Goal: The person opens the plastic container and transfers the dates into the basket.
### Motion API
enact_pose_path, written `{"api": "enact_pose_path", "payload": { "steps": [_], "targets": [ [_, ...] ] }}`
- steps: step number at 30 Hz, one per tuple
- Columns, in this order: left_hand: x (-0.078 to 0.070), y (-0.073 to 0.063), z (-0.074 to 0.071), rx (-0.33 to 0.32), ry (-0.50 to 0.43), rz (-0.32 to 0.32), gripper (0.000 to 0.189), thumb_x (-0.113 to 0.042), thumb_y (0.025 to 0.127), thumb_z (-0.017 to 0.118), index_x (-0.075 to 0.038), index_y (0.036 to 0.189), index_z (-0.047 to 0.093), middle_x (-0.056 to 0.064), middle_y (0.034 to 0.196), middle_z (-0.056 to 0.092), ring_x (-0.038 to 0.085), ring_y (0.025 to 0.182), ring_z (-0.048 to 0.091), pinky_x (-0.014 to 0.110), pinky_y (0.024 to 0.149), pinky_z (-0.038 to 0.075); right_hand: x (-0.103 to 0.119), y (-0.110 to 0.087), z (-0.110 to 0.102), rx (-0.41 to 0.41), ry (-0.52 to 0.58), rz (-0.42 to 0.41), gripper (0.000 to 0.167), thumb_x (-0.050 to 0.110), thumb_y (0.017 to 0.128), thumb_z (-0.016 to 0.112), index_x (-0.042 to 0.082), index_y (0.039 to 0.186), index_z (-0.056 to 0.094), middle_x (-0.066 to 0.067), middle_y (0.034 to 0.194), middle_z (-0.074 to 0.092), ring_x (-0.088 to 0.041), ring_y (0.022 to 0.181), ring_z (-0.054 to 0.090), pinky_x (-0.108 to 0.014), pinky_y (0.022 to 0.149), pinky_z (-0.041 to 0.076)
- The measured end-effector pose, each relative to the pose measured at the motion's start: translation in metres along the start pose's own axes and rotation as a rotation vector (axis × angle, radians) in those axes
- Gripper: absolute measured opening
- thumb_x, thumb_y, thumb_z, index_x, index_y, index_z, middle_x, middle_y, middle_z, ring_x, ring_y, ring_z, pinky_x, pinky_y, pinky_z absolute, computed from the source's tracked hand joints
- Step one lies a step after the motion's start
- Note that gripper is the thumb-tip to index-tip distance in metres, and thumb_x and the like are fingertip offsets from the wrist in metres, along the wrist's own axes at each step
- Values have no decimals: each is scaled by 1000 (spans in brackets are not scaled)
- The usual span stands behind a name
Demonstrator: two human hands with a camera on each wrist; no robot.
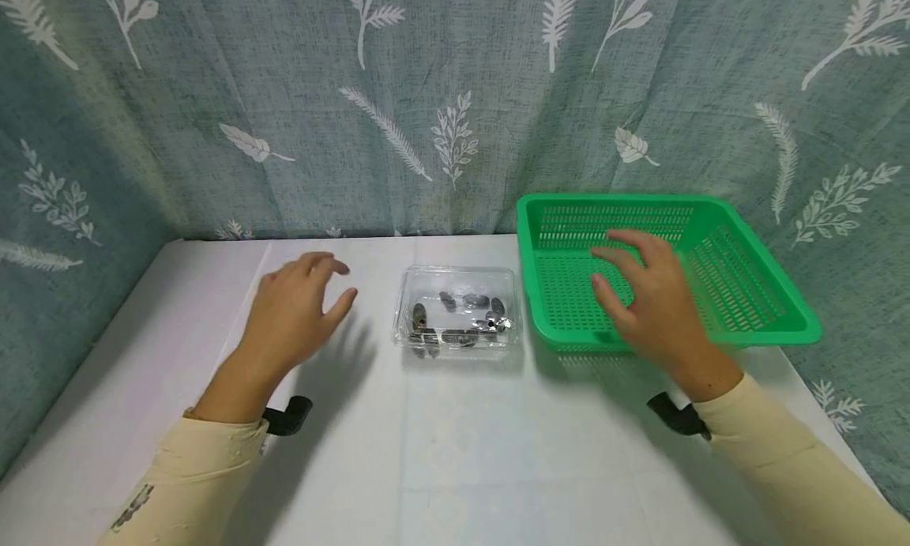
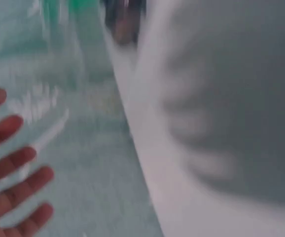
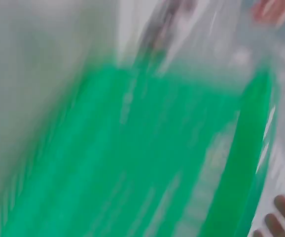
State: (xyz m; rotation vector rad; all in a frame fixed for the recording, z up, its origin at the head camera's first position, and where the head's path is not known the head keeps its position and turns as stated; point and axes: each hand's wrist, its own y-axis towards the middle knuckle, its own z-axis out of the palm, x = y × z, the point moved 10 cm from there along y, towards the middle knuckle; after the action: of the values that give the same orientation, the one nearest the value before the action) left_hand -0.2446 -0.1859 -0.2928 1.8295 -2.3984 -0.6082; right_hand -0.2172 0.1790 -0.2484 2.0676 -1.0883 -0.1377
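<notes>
A clear plastic box (image 1: 458,281) stands in the middle of the white table, with several dark, glossy oval pieces (image 1: 476,301) inside; their kind is hard to make out. To its left my left hand (image 1: 295,313) hovers above the table, fingers loosely bent and holding nothing. My right hand (image 1: 657,309) is over the front part of a green plastic basket (image 1: 618,199), its fingers spread and nothing held. In the left wrist view, fingers (image 2: 21,190) of the left hand show at the edge. The right wrist view is blurred; fingertips (image 3: 283,207) appear at lower right.
The basket has slotted walls and stands right beside the box, at the table's right side. A grey-green curtain (image 1: 298,190) with white leaf prints hangs behind the table (image 1: 455,451) and along both sides. Dark wrist mounts (image 1: 287,416) stick out below both hands.
</notes>
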Motion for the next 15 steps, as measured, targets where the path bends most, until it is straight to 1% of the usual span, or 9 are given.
{"api": "enact_pose_path", "payload": {
  "steps": [1, 2, 4, 6, 8, 10, 11, 13, 15],
  "targets": [
    [-13, -3, 2, -21, -9, 48, 29, -30, 94, 66, -8, 113, 65, 18, 127, 62, 41, 113, 61, 63, 89, 47, 20, -3, 2, -64, 63, -79, 27, 13, 92, 60, -1, 113, 69, -24, 124, 61, -44, 117, 53, -56, 96, 43],
    [-24, -7, 6, -32, -22, 96, 24, -27, 93, 68, -8, 107, 67, 16, 122, 65, 39, 107, 64, 60, 85, 49, 38, -7, 7, -107, 124, -150, 24, 11, 92, 58, -1, 107, 71, -22, 117, 64, -41, 110, 56, -51, 94, 45],
    [-44, -14, 15, -38, -33, 181, 17, -26, 90, 72, -11, 97, 67, 11, 116, 66, 34, 104, 66, 55, 84, 50, 71, -16, 20, -124, 235, -251, 20, 11, 92, 57, 1, 100, 73, -16, 105, 68, -33, 100, 61, -40, 89, 49],
    [-57, -21, 22, -56, -31, 253, 14, -25, 88, 74, -13, 91, 67, 9, 115, 67, 32, 107, 65, 53, 86, 50, 96, -24, 38, -60, 341, -292, 17, 7, 91, 58, 3, 97, 73, -9, 95, 68, -23, 89, 62, -27, 81, 52],
    [-65, -28, 27, -79, -26, 309, 13, -24, 85, 77, -15, 87, 68, 9, 117, 68, 31, 111, 65, 52, 87, 50, 111, -30, 60, 53, 440, -268, 15, 4, 90, 60, 6, 97, 73, -2, 88, 67, -13, 78, 61, -18, 71, 52],
    [-67, -32, 30, -94, -35, 340, 13, -23, 83, 79, -16, 85, 68, 9, 118, 68, 30, 113, 64, 52, 88, 50, 118, -34, 85, 205, 559, -159, 15, 2, 89, 62, 8, 97, 73, -1, 85, 68, -6, 71, 58, -15, 63, 51],
    [-67, -34, 31, -95, -46, 348, 13, -22, 82, 79, -16, 84, 68, 9, 119, 67, 30, 114, 64, 51, 88, 50, 119, -36, 101, 293, 633, -80, 14, 2, 90, 62, 7, 98, 73, -2, 85, 68, -4, 68, 56, -15, 60, 50],
    [-66, -36, 32, -91, -63, 361, 14, -22, 81, 81, -16, 85, 68, 9, 121, 66, 30, 115, 63, 51, 88, 50, 120, -43, 134, 476, 786, 122, 13, 8, 95, 61, 6, 100, 73, -8, 91, 69, -4, 64, 57, -19, 55, 51],
    [-65, -38, 31, -90, -77, 374, 16, -22, 80, 82, -17, 86, 68, 10, 123, 66, 30, 116, 63, 51, 89, 50, 122, -51, 166, 624, 936, 348, 19, 14, 99, 58, 3, 104, 72, -13, 97, 69, -7, 62, 60, -23, 52, 52]
  ]
}}
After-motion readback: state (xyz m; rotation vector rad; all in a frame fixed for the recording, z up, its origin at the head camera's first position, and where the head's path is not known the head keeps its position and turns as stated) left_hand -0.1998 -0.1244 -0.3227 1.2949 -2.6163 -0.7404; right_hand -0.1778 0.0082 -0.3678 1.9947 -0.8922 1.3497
